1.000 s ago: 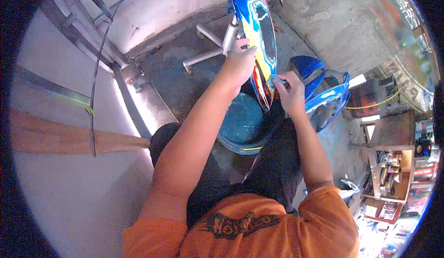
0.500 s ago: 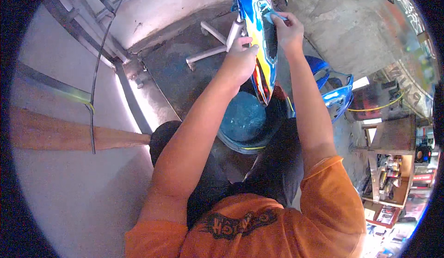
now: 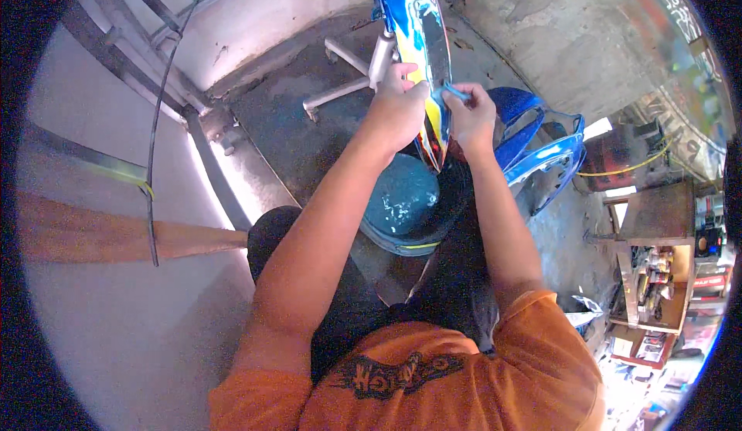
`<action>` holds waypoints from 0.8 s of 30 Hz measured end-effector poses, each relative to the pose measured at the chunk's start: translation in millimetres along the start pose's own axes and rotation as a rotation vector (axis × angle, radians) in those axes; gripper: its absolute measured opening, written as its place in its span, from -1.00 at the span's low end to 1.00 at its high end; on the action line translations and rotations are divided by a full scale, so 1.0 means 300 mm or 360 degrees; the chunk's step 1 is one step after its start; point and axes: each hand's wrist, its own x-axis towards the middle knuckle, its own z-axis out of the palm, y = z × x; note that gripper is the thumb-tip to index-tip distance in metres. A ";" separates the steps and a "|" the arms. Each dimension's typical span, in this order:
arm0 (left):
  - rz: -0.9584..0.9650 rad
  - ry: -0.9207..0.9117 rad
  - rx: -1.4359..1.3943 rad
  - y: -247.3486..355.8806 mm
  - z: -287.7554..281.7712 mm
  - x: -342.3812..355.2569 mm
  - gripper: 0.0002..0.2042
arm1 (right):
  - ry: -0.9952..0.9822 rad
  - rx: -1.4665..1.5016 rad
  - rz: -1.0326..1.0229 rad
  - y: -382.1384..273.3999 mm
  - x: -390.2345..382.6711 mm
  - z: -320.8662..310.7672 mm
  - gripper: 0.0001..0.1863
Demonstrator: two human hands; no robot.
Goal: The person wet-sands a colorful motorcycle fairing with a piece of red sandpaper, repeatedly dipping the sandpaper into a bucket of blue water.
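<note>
A long, pointed motorcycle fairing panel (image 3: 406, 15) in blue, white, yellow and red slants down in front of me, with its tip over a round dark tub (image 3: 402, 248). Bluish water (image 3: 400, 191) fills the tub. My left hand (image 3: 396, 114) grips the panel's left edge, the fingers partly hidden behind it. In my right hand (image 3: 474, 122) a small folded blue piece (image 3: 454, 91), sandpaper or cloth, is pinched against the panel's right side, near its lower part. I cannot tell which material it is.
Beyond the panel stands a grey metal stand (image 3: 340, 95) with wheeled legs. Glossy blue fairing parts (image 3: 556, 154) lie on the floor to the right. Farther right are wooden shelves (image 3: 653, 284) crowded with small items. A wall and a wooden beam (image 3: 131, 230) flank my left.
My right hand has slid down along the panel toward its tip with the blue piece. The left hand keeps its hold. The whole view has shifted slightly.
</note>
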 end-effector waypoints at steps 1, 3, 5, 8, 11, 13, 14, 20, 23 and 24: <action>0.0012 -0.0003 0.0003 -0.019 0.000 0.011 -0.55 | -0.0003 0.0105 -0.0024 -0.024 0.047 0.014 -0.76; 0.0117 0.0044 0.0047 -0.061 -0.002 0.035 -0.52 | -0.0006 0.0217 -0.0050 -0.049 0.156 0.051 -0.71; 0.0124 0.0077 0.0153 -0.030 0.007 0.034 -0.55 | 0.0019 0.0137 -0.0443 -0.042 0.284 0.080 -0.62; 0.0270 0.0183 0.0540 -0.050 0.004 0.057 -0.55 | 0.0046 0.0143 -0.0421 -0.060 0.449 0.125 -0.56; 0.0351 0.0349 0.0934 -0.033 -0.027 0.050 -0.52 | -0.0084 0.0144 -0.0380 -0.159 0.431 0.167 -0.64; 0.0290 0.0328 0.1011 -0.037 -0.034 0.055 -0.52 | -0.0089 0.0170 -0.0315 -0.145 0.391 0.151 -0.63; 0.0290 0.0332 0.1014 -0.055 -0.034 0.058 -0.52 | -0.0098 0.0189 -0.0247 -0.131 0.364 0.138 -0.62; 0.0374 0.0252 0.1249 -0.073 -0.018 0.035 -0.51 | -0.0321 0.0298 -0.0038 0.069 0.101 0.057 -0.59; 0.0424 0.0265 0.1283 -0.095 -0.007 0.041 -0.51 | -0.0200 0.0203 -0.0149 0.143 0.043 0.045 -0.57; 0.0428 0.0258 0.1293 -0.106 -0.005 0.047 -0.51 | -0.0188 0.0345 -0.0109 0.152 0.037 0.042 -0.56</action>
